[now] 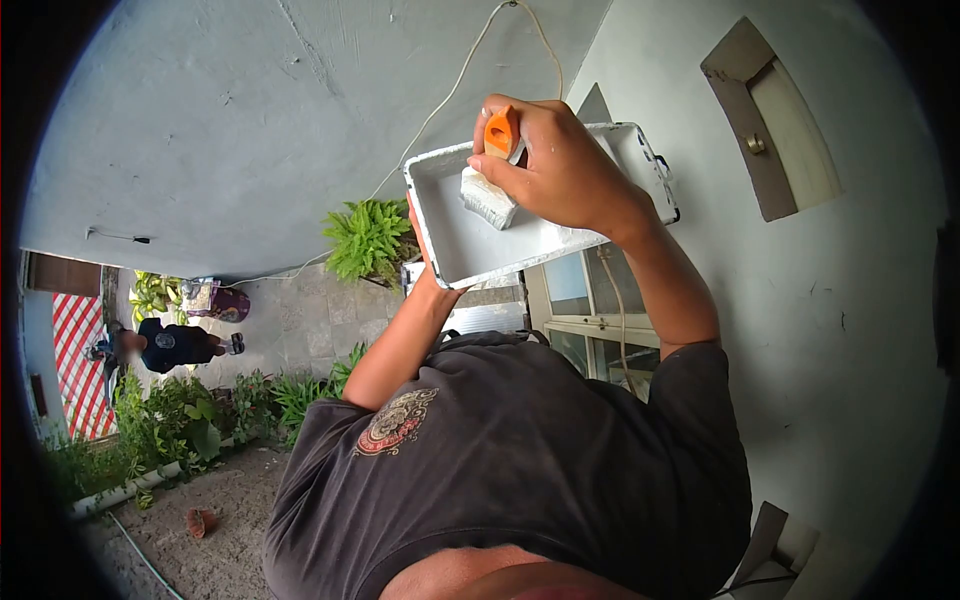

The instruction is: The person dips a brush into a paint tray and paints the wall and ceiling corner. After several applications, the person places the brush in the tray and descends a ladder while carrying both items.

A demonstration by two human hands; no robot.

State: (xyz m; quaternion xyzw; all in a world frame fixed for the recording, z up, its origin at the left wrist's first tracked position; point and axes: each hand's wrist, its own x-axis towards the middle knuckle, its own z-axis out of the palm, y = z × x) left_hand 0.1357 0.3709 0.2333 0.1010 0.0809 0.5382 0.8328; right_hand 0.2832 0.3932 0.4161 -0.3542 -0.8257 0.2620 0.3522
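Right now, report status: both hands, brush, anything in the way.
Right hand: grip on brush, bristles white, over tray. Left hand: at tray's left edge, mostly hidden. In the way: right hand, blocking view of part of tray.

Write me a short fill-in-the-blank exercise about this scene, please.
The right hand holds a paintbrush whose grip is ____ at the top. Its bristles are coated ____. The supporting hand at the paint tray is the person's ____ one.

Missing words: orange; white; left.

Tray floor (pixel 450 222) open beside brush (pixel 488 198); raised rim (pixel 540 262) blocks sideways exit; cable (pixel 470 52) near corner
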